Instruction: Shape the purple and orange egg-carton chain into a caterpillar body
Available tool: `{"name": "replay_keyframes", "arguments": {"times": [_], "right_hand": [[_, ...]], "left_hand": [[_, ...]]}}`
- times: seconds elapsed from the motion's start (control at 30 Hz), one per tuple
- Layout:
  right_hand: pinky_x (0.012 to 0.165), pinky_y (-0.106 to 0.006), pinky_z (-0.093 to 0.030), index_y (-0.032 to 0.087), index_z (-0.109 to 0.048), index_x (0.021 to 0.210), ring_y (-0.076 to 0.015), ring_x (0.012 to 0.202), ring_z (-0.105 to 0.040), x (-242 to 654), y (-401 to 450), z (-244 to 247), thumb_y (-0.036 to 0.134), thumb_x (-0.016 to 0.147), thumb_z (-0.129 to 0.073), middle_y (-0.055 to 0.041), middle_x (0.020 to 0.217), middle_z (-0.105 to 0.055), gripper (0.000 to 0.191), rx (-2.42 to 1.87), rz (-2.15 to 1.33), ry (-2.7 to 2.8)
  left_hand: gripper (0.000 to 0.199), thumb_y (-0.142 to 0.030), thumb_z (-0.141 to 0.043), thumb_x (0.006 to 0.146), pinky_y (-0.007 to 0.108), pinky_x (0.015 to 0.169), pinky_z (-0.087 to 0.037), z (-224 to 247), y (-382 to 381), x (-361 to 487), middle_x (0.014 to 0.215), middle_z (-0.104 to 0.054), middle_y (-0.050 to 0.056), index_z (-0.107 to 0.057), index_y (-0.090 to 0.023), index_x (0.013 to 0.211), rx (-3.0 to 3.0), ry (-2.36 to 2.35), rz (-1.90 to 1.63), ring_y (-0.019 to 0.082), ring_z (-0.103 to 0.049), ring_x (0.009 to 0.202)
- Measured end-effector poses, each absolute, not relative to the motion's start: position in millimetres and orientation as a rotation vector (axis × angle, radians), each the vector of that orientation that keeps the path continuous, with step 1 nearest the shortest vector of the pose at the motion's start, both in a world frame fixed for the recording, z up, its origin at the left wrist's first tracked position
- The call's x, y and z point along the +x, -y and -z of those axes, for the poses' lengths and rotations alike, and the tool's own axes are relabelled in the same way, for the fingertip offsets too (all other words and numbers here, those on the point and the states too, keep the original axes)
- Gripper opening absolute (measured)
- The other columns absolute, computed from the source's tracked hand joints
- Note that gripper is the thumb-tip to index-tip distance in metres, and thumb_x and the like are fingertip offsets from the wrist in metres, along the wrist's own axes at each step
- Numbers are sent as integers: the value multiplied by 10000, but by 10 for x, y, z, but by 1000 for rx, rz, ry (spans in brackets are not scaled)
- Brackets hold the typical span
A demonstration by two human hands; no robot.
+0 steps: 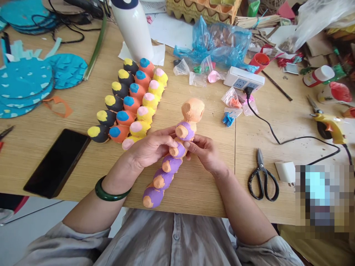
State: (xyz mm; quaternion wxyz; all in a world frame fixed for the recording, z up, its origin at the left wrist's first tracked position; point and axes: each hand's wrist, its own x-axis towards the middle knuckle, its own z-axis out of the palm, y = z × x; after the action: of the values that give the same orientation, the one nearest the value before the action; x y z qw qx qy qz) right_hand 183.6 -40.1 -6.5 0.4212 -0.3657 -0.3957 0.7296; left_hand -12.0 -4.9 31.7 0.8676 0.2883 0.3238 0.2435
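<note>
Purple-and-orange strip (171, 163) held over near edge of surface (213, 199), middle pinched by fingers of left hand (151, 147) and right hand (205, 151). Main risk: bent or snapped at narrow necks if gripped unevenly. Lesser: coating dented by pressure, if soft. Pale floor (39, 218) glimpsed lower left. Wooden surface crowded: three painted rows (131, 101), phone (58, 162), scissors (260, 166), blue scrap (227, 119).

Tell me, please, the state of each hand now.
Left hand: holding the purple-and-orange strip.
Right hand: holding the same strip, opposite side.
</note>
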Motion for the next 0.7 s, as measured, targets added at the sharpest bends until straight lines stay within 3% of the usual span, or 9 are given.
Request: {"name": "replay_keyframes", "arguments": {"times": [0.2,0.37,0.5,0.6,0.7], "right_hand": [[575,-242,-518,181,-745,856,-110,645,-578,1815,401,102,578,795,-934,-1,782,-695,444,-934,-1867,965],[567,-234,-525,186,-764,896,-110,644,-590,1880,383,99,555,802,-938,1,785,-702,419,-903,-1878,934],[558,-231,-524,195,-770,887,-106,630,-584,1915,375,98,534,812,-939,4,778,-695,387,-870,-1851,936],[556,-239,-528,195,-775,888,-110,632,-576,1921,376,105,531,811,-941,2,778,-689,383,-873,-1838,939],[557,-240,-528,195,-782,892,-112,640,-580,1920,380,111,527,810,-942,2,781,-692,378,-876,-1836,944]], "left_hand": [[158,-108,-723,739,255,656,-526,-285,55,-112,604,-529,-45,-673,-216,844,590,-661,-516,120,-475,558],[136,-266,-744,817,405,822,-623,-339,19,-106,729,-689,19,-755,-206,939,597,-601,-509,218,-653,721],[201,-266,-752,836,373,843,-621,-328,-11,-157,894,-783,44,-806,-211,1022,654,-575,-531,230,-710,821],[216,-323,-759,893,392,830,-629,-304,-8,-183,854,-768,46,-819,-215,1070,674,-537,-494,259,-741,838],[190,-264,-776,913,401,844,-628,-298,9,-181,804,-736,29,-814,-219,1094,681,-538,-486,258,-750,840]]}}
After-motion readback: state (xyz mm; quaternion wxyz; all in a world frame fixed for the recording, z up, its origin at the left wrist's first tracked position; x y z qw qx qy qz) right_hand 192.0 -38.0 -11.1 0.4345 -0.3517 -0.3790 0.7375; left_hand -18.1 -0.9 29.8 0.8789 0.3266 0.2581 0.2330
